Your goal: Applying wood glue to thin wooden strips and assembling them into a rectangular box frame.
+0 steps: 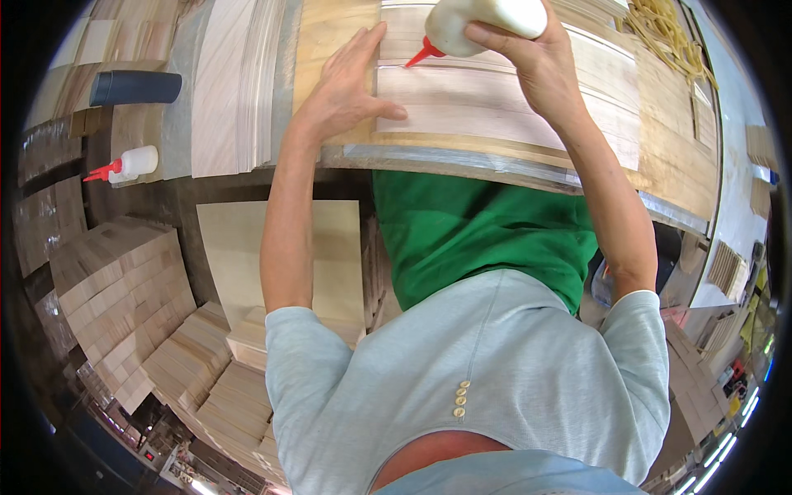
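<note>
My right hand (546, 62) is wrapped round a white glue bottle (452, 29), tilted so its red nozzle points down and to the left. The nozzle tip is at or just above a seam near the left end of several pale wooden boards (478, 103); I cannot tell whether it touches. A thin shiny line shows along the seam beside the tip. My left hand (346, 87) is open, fingers apart, at the left ends of these boards, with its thumb over the nearest one. Beneath the boards is a wooden worktop (676, 177).
Left of my hand stands a stack of thin wooden sheets (235, 91). Farther left are a dark cylindrical container (136, 87) and a second glue bottle (136, 162) with a red nozzle. Yellowish bands (668, 37) lie at the far right. Wood block stacks (124, 305) rise at lower left.
</note>
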A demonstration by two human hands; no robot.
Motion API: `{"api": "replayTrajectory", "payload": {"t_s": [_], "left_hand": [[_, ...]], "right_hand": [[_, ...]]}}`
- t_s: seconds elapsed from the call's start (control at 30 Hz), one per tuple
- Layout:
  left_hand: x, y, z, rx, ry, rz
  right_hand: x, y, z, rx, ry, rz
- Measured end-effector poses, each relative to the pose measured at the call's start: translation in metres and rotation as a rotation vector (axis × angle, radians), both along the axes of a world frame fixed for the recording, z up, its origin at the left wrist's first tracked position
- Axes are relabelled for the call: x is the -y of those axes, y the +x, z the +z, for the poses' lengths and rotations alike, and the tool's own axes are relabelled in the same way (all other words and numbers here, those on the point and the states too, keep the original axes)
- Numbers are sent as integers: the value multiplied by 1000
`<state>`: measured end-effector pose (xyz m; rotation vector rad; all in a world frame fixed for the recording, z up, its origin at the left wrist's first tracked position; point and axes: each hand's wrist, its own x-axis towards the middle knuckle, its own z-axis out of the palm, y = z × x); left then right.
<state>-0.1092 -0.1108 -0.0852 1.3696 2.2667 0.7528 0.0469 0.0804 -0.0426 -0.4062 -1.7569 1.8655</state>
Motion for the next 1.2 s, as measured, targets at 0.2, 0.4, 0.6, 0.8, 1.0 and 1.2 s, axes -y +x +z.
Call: {"api": "replayTrajectory", "payload": {"t_s": [0.2, 0.4, 0.6, 0.8, 1.0, 1.2], "left_hand": [[0, 2, 1, -7, -34, 25], [-3, 3, 6, 6, -46, -3], [-12, 10, 19, -6, -107, -15], [-20, 17, 26, 52, -115, -30], [-24, 13, 31, -10, -169, -97], [-39, 27, 48, -109, -163, -190]], "right_hand": [[-34, 45, 1, 73, 3, -142], [-98, 120, -24, -38, -37, -132], [-149, 188, -20, -5, 15, -242], [-181, 229, -15, 4, 59, -285], [-173, 230, 13, 36, 57, -378], [-175, 248, 21, -84, -61, -455]]}}
